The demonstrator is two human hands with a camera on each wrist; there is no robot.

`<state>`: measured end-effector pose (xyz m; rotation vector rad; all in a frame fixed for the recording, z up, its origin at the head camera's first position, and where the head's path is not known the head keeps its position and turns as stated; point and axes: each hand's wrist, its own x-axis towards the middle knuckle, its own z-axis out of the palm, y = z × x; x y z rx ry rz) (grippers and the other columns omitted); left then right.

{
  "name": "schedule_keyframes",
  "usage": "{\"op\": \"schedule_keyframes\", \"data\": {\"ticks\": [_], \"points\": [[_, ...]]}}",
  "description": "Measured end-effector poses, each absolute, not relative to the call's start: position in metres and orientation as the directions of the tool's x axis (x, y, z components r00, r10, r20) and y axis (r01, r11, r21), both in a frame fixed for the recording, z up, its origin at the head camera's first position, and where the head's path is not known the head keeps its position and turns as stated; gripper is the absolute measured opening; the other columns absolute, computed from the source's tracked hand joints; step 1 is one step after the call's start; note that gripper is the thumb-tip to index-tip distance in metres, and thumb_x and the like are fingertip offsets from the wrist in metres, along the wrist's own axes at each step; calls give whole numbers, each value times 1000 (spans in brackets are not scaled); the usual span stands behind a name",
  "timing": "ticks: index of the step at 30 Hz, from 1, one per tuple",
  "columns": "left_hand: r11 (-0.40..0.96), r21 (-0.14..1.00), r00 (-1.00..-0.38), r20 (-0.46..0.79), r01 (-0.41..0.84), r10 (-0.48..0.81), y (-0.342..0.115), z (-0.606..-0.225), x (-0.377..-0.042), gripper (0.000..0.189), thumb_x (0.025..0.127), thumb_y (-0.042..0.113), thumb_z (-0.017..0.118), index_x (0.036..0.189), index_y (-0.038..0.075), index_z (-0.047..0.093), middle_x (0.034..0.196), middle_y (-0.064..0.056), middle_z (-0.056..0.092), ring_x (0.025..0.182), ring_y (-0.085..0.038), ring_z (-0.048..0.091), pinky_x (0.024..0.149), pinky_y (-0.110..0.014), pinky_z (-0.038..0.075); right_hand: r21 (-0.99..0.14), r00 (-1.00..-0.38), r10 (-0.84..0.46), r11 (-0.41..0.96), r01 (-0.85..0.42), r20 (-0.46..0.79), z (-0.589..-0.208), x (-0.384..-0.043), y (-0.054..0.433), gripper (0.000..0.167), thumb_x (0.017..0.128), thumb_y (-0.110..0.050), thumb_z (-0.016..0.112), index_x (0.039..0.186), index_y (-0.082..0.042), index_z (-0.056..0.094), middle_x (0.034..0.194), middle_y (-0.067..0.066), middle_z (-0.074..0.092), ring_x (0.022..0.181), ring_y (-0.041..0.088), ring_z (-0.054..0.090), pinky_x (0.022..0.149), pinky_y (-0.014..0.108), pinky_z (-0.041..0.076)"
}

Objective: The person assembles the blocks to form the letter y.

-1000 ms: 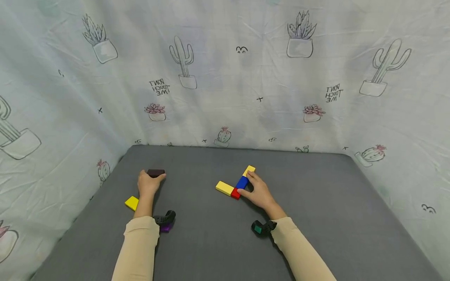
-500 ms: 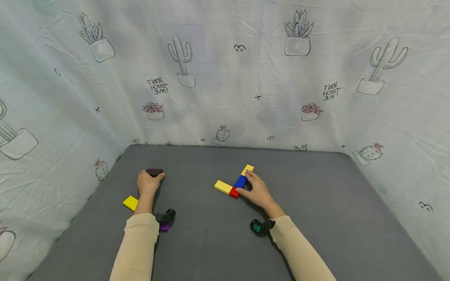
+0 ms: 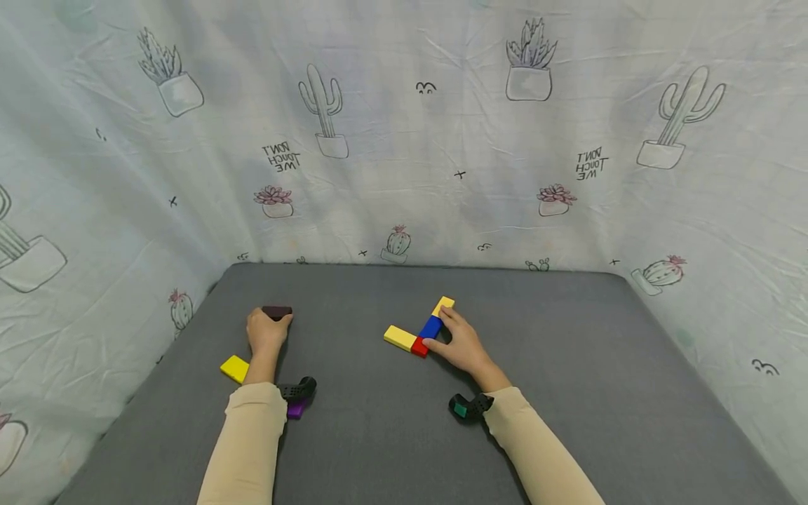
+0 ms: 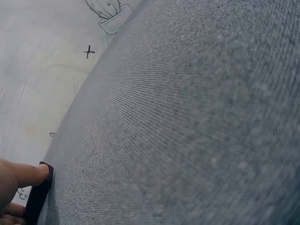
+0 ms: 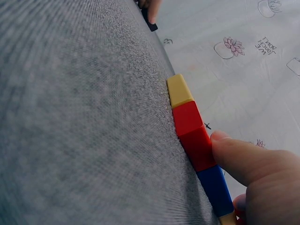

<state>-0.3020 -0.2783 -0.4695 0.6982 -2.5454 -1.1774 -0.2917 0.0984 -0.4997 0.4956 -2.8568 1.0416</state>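
My left hand (image 3: 266,333) grips a dark, nearly black block (image 3: 278,311) at the far left of the table. In the left wrist view its thumb lies against one end of this dark block (image 4: 39,199). My right hand (image 3: 466,344) spans one arm of an L-shaped row of blocks. Its thumb touches the red block (image 3: 419,346) at the corner, while its fingertips reach the far pale yellow block (image 3: 445,304). Between those two lies a blue block (image 3: 431,327). Another pale yellow block (image 3: 400,338) extends left from the red one.
A bright yellow block (image 3: 233,368) lies beside my left forearm, which partly covers it. Under the left wrist's black camera strap, part of a purple block (image 3: 295,409) shows. The grey table (image 3: 372,435) ends at a white curtain (image 3: 379,126) printed with cacti.
Both hands keep their places on the blocks. The whole head view has shifted slightly; the blocks stay in the same arrangement.
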Motion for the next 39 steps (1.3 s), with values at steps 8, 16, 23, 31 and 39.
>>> {"op": "schedule_keyframes", "data": {"ticks": [8, 16, 23, 31, 39], "points": [[497, 806, -826, 17, -322, -563, -284, -468, -300, 70, 88, 17, 64, 138, -15, 28, 131, -38, 39, 122, -51, 38, 103, -59, 34, -617, -949, -273, 723, -310, 156, -499, -291, 97, 77, 87, -41, 67, 145, -1, 36, 153, 14, 30, 140, 37, 29, 110, 53, 30], [482, 812, -813, 16, -329, -582, -286, -466, -299, 67, 87, 17, 65, 138, -12, 32, 131, -37, 42, 122, -50, 39, 102, -59, 36, -614, -946, -279, 721, -321, 167, -498, -292, 97, 78, 86, -40, 67, 145, -1, 35, 153, 14, 30, 140, 36, 29, 111, 53, 30], [471, 818, -810, 10, -330, -586, -288, -468, -299, 66, 87, 17, 65, 138, -12, 35, 133, -36, 42, 124, -50, 37, 103, -59, 35, -612, -945, -280, 722, -324, 171, -500, -292, 97, 78, 86, -40, 67, 145, -1, 35, 153, 14, 30, 140, 37, 29, 111, 53, 30], [443, 831, -805, -10, -337, -593, -290, -467, -298, 68, 88, 19, 65, 140, -10, 33, 135, -35, 41, 125, -50, 36, 103, -59, 35, -605, -937, -290, 717, -347, 194, -499, -291, 97, 78, 86, -40, 68, 144, 1, 37, 152, 16, 32, 139, 38, 31, 109, 54, 31], [390, 854, -797, -47, -345, -603, -290, -465, -295, 71, 88, 20, 65, 143, -9, 30, 138, -35, 38, 126, -49, 36, 104, -58, 35, -615, -941, -286, 714, -335, 181, -499, -292, 97, 78, 86, -40, 68, 145, 0, 35, 153, 14, 30, 140, 37, 29, 110, 54, 30]]}}
